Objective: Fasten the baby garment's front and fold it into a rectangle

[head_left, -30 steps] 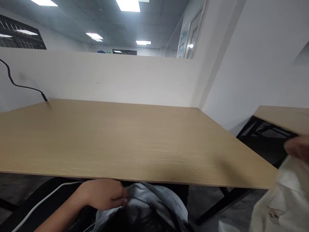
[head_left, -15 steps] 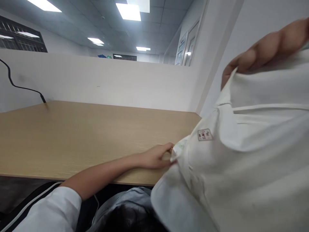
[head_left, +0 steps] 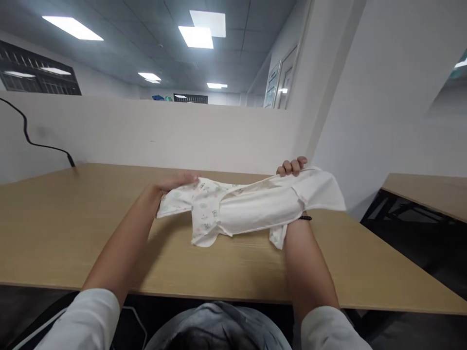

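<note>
Fingers [head_left: 292,166] of the right hand [head_left: 292,170] curled over one end of a white garment [head_left: 251,206]; the left hand [head_left: 171,183] apparently pinched the other end. The garment hung stretched just above the counter [head_left: 73,218], whose surface lay bare toward its near edge. A partition [head_left: 146,131] closed the rear, with a black cable [head_left: 32,141] at far left.

Two hands hold a white cloth [head_left: 251,206] over a tan table [head_left: 73,228]. The left hand [head_left: 171,183] grips one end and the right hand [head_left: 292,167] grips the other. A black cord [head_left: 32,141] hangs by the wall.
</note>
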A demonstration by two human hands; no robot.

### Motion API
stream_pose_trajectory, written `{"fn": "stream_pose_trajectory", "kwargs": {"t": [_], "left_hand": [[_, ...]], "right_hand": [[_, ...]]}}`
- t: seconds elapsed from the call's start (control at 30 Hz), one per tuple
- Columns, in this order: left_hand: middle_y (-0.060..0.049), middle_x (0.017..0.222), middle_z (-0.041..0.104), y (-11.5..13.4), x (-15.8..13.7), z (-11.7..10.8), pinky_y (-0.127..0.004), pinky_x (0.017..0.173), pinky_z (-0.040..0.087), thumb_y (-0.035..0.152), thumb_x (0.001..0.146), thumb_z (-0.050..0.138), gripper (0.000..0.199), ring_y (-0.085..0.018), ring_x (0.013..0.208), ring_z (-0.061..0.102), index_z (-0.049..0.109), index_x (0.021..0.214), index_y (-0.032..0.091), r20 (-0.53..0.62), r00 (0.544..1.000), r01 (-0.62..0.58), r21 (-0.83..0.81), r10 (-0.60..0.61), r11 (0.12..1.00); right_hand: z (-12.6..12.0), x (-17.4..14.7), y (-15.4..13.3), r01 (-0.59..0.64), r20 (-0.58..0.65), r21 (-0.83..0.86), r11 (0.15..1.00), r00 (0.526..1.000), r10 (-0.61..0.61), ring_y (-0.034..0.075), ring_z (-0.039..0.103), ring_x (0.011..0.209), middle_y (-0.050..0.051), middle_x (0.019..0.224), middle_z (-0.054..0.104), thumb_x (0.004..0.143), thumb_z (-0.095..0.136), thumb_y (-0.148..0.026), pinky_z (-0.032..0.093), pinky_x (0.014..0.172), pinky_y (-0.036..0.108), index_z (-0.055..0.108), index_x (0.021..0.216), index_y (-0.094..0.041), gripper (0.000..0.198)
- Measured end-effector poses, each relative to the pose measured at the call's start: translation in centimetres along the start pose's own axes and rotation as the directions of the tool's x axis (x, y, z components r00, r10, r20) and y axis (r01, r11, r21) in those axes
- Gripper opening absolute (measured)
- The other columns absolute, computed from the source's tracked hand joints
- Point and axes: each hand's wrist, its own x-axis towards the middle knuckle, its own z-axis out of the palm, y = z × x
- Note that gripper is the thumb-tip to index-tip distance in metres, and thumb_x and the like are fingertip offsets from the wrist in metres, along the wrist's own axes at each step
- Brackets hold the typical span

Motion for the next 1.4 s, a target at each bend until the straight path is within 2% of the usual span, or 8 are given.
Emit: {"fn": "stream_pose_trajectory", "kwargs": {"t": [0.3, 0.53, 0.73, 0.9, 1.0, 1.13, 1.3, 1.4], "left_hand": [[-0.002, 0.073, 0.063, 3.4, -3.7, -1.3, -0.022, 0.057, 0.048, 0.051, 0.075, 0.073, 0.038, -0.014, 0.062, 0.058, 0.060, 0.083, 0.016, 0.007, 0.999, -0.043, 0.097, 0.042, 0.994], [-0.007, 0.075, 0.067, -5.0, 4.7, -2.9, -0.031, 0.062, 0.048, 0.056, 0.065, 0.067, 0.041, -0.026, 0.073, 0.061, 0.064, 0.077, 0.016, -0.201, 0.957, 0.291, 0.707, -0.211, 0.644], [-0.011, 0.093, 0.071, -10.1, 7.6, -2.8, -0.033, 0.073, 0.048, 0.052, 0.050, 0.075, 0.059, -0.030, 0.086, 0.064, 0.066, 0.097, 0.018, -0.142, 0.948, 0.294, 0.733, -0.284, 0.614], [-0.007, 0.093, 0.069, -11.8, 8.2, -2.4, -0.031, 0.072, 0.047, 0.055, 0.047, 0.076, 0.066, -0.027, 0.087, 0.063, 0.063, 0.102, 0.020, 0.002, 0.954, 0.207, 0.721, -0.301, 0.662], [-0.002, 0.080, 0.065, -12.6, 8.5, -2.0, -0.029, 0.069, 0.045, 0.051, 0.051, 0.074, 0.054, -0.024, 0.080, 0.059, 0.062, 0.093, 0.020, 0.127, 0.954, 0.116, 0.681, -0.272, 0.723], [0.001, 0.073, 0.057, -12.7, 8.2, -2.1, -0.026, 0.064, 0.040, 0.049, 0.058, 0.067, 0.036, -0.020, 0.072, 0.052, 0.055, 0.077, 0.020, 0.190, 0.957, 0.039, 0.664, -0.219, 0.747], [0.001, 0.073, 0.053, -13.2, 8.1, -2.6, -0.026, 0.062, 0.038, 0.058, 0.071, 0.055, 0.038, -0.017, 0.069, 0.047, 0.050, 0.078, 0.021, 0.020, 0.998, 0.037, 0.650, -0.065, 0.759], [-0.002, 0.076, 0.056, -14.3, 8.5, -2.7, -0.028, 0.064, 0.041, 0.060, 0.070, 0.054, 0.041, -0.020, 0.074, 0.050, 0.050, 0.080, 0.020, -0.187, 0.982, 0.099, 0.643, 0.031, 0.759]], "right_hand": [[7.7, 1.8, -9.6, 0.062, 0.440, -0.405, 0.912, 0.888, 0.136, 0.010, 0.030, 0.049, -0.004, 0.054, 0.041, 0.081, 0.061, -0.063, 0.027, 0.051, 0.026, 0.064, 0.078, -0.018, 0.046], [12.8, -5.0, -2.2, 0.422, 0.697, -0.695, 0.582, 0.596, 0.399, 0.028, 0.052, 0.105, 0.012, 0.102, 0.066, 0.090, 0.050, -0.064, 0.034, 0.093, 0.041, 0.064, 0.118, -0.020, 0.055], [6.5, -7.8, 2.0, -0.012, 0.303, -0.892, 0.451, 0.726, 0.617, 0.023, 0.053, 0.110, 0.011, 0.116, 0.064, 0.097, 0.044, -0.042, 0.037, 0.094, 0.037, 0.062, 0.113, -0.018, 0.034], [2.2, -8.2, 2.3, -0.250, 0.075, -0.967, 0.053, -0.080, 0.994, 0.015, 0.049, 0.059, 0.002, 0.063, 0.057, 0.068, 0.072, -0.055, 0.038, 0.056, 0.028, 0.059, 0.067, -0.015, 0.042], [2.0, -8.6, 2.5, -0.195, 0.112, -0.979, 0.053, -0.301, 0.947, 0.012, 0.045, 0.054, -0.004, 0.053, 0.048, 0.053, 0.082, -0.046, 0.034, 0.051, 0.025, 0.057, 0.060, -0.017, 0.039], [2.9, -9.2, 2.6, -0.136, 0.136, -0.985, 0.109, -0.204, 0.970, 0.013, 0.050, 0.055, -0.004, 0.056, 0.053, 0.058, 0.075, -0.023, 0.036, 0.054, 0.025, 0.054, 0.060, -0.018, 0.021], [3.7, -9.9, 1.9, 0.011, -0.133, -0.988, -0.154, 0.447, 0.885, 0.028, 0.062, 0.097, 0.015, 0.104, 0.066, 0.079, 0.056, -0.009, 0.042, 0.081, 0.037, 0.065, 0.095, -0.016, 0.020], [5.3, -10.4, 2.2, 0.001, -0.032, -0.999, -0.043, 0.666, 0.745, 0.028, 0.059, 0.104, 0.018, 0.109, 0.064, 0.093, 0.046, -0.018, 0.038, 0.086, 0.038, 0.061, 0.109, -0.016, 0.021]]}}
